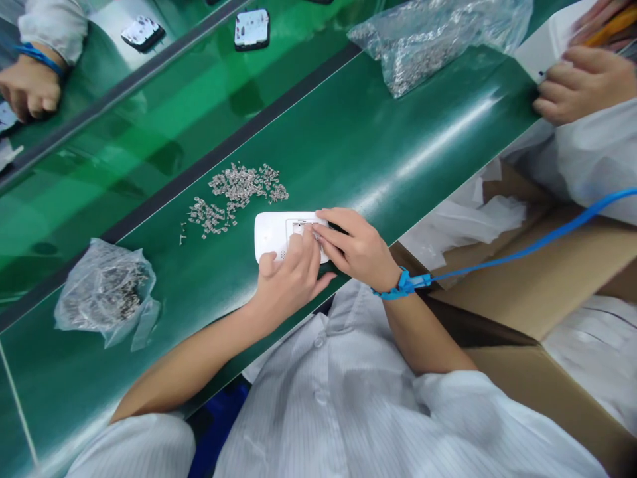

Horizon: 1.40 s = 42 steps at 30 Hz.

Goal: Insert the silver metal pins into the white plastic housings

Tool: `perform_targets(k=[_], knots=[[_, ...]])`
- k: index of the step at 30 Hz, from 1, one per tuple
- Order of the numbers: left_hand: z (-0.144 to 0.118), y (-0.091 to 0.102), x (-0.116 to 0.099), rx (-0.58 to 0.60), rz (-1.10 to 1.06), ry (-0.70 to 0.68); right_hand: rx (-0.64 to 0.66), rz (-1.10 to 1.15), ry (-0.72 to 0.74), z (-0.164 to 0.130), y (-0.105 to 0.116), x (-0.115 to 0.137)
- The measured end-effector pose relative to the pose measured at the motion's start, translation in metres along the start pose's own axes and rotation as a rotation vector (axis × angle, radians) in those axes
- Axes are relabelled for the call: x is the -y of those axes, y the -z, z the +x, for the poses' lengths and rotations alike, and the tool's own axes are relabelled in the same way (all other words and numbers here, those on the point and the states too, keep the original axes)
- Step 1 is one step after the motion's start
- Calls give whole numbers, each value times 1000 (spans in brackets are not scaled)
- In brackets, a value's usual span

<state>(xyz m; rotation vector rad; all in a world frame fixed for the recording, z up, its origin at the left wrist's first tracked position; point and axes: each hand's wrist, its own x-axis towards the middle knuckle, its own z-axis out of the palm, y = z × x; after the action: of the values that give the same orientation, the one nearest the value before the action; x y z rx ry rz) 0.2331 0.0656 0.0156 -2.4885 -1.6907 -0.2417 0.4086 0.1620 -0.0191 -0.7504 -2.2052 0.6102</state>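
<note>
A white plastic housing (271, 229) with rounded corners lies on the green work surface in front of me. It has a rectangular recess and a patch of small holes. My left hand (291, 275) comes over it from the left, fingers bunched and fingertips pressed at the recess; anything between them is hidden. Wearing a blue wrist strap (403, 284), my right hand (361, 249) grips the right end of the housing, with fingertips touching near the recess. Just beyond the housing is a loose pile of small shiny metal pieces (239, 184).
Clear bags of metal pieces lie left (104, 292) and far right (423, 46). A blue cord (527, 249) runs right above an open cardboard box (502, 292). Co-workers' hands appear at upper left (32, 86) and upper right (587, 83). Beyond the dark rail sits a white-and-black unit (252, 28).
</note>
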Motion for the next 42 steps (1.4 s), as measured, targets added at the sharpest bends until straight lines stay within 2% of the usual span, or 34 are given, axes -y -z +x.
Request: perform_targets(k=[5, 12, 17, 24, 34, 37, 39, 41, 42], knots=[[-3, -2, 1, -26, 99, -55, -43, 86, -151, 17, 4, 5], [-4, -8, 0, -77, 187, -97, 44, 101, -374, 44, 4, 5], [-3, -9, 1, -82, 178, -104, 41, 118, -363, 42, 1, 2], [-4, -9, 0, -70, 54, -52, 4, 172, -331, 35, 0, 2], [-2, -11, -2, -97, 107, -49, -48, 157, -407, 40, -11, -1], [-10, 0, 0, -103, 188, -59, -15, 207, -324, 36, -3, 2], [-27, 12, 3, -103, 243, -43, -61, 155, -227, 27, 10, 5], [-55, 28, 8, -103, 281, 15, -250, -51, -189, 15, 26, 6], [-74, 36, 10, -105, 297, 63, -360, -180, -215, 8, 34, 3]])
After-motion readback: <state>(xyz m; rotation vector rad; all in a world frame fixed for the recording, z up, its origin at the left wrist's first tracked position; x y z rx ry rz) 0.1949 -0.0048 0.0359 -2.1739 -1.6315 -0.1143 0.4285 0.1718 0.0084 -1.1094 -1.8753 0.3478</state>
